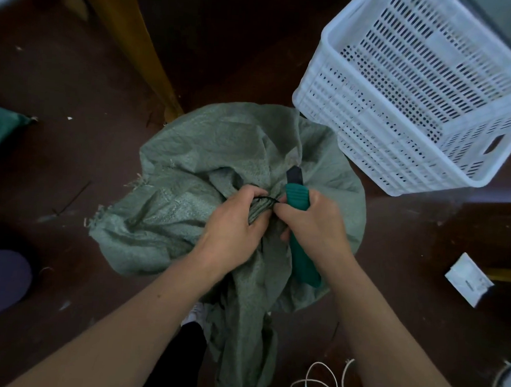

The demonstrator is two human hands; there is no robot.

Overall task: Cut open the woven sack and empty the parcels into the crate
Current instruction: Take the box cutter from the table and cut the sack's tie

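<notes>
Sack: grey-green woven, crumpled on the floor at frame centre, neck gathered and bound by a black tie; not yet cut. Parcels: none visible, presumably inside. Left hand: fingers curled round the bunched neck just beside the tie. Right hand: wrapped round a green knife, dark tip pointing up-frame, fingertips at the tie. Crate: white, slotted, upper right, just beside the sack. Step judged: opening the neck. Next move likely calls for the blade under the tie, cutting away from the nearby left fingers.
</notes>
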